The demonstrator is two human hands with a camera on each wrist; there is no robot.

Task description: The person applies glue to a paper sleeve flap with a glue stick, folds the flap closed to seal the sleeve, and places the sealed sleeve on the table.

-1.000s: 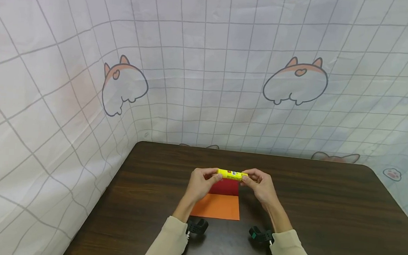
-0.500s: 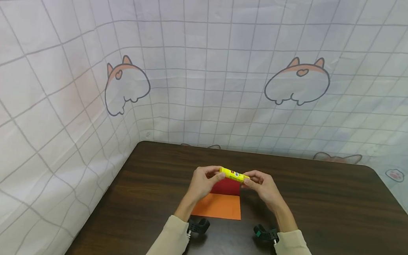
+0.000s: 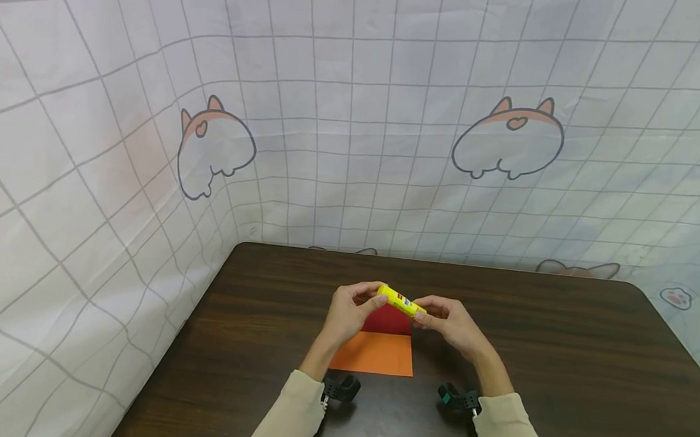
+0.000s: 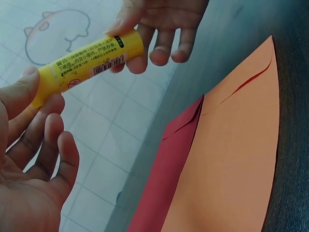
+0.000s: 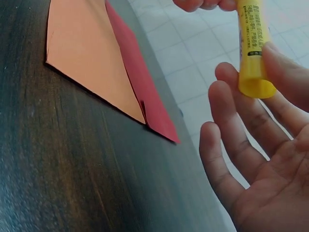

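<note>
A yellow glue stick (image 3: 402, 301) is held up between both hands, over a red and orange paper piece. My left hand (image 3: 345, 311) pinches its left end, the cap-like end in the left wrist view, between thumb and fingers. At the other end my right hand (image 3: 452, 324) grips it with thumb and index finger, the remaining fingers spread loosely in the right wrist view. The glue stick tilts down toward the right hand. Below lies the paper, its orange part (image 3: 375, 353) nearer me and its red part (image 3: 387, 320) behind, partly hidden by the hands.
The dark wooden table (image 3: 535, 353) extends to both sides. A white gridded curtain (image 3: 356, 131) with cartoon animals hangs along its back and left edges. Black wrist straps (image 3: 343, 387) sit at both wrists.
The glue stick has gone from nearly level to tilted, its right end lower. The right hand has dropped slightly, while the left hand has risen a little. The paper stays put.
</note>
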